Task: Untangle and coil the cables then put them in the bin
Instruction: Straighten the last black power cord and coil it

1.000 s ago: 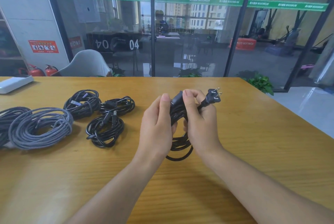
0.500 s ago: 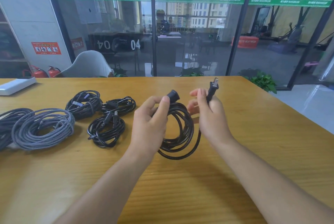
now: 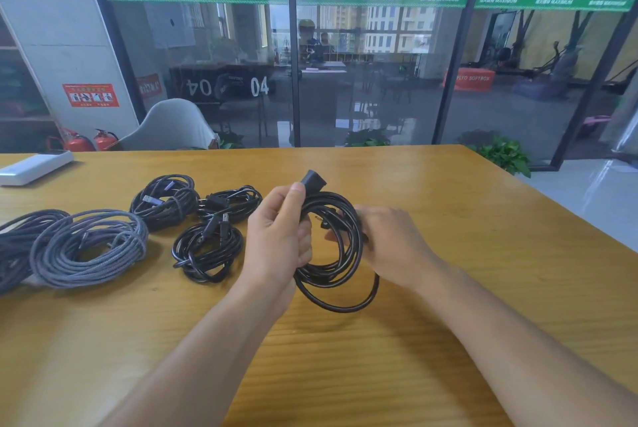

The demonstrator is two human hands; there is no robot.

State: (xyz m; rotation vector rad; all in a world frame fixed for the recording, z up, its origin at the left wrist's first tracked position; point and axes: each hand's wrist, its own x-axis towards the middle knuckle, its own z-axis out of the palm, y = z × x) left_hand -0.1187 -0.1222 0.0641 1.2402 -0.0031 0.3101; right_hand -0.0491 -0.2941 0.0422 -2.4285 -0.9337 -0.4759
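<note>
I hold a coiled black power cable [image 3: 340, 274] above the wooden table [image 3: 448, 254]. My left hand [image 3: 279, 240] grips the coil's left side, thumb up by the black connector end [image 3: 313, 180]. My right hand [image 3: 393, 247] reaches into the coil from the right, its fingers closed around the strands with the plug end inside the loop. On the table to the left lie coiled cables: a small black one [image 3: 207, 250], another black one [image 3: 231, 202], a black one with USB ends [image 3: 164, 200], a grey braided one [image 3: 89, 247] and a dark one [image 3: 13, 247] at the edge. No bin is visible.
A white flat device [image 3: 34, 166] lies at the table's far left. Behind the table stand a grey chair [image 3: 169, 128], red fire extinguishers [image 3: 103, 140] and a glass wall. The table's right edge drops to a tiled floor with a potted plant [image 3: 504, 152].
My hands have come apart and the coil has opened into a loop. My right hand has carried the plug end down from above the coil into the loop. My left hand keeps the connector end.
</note>
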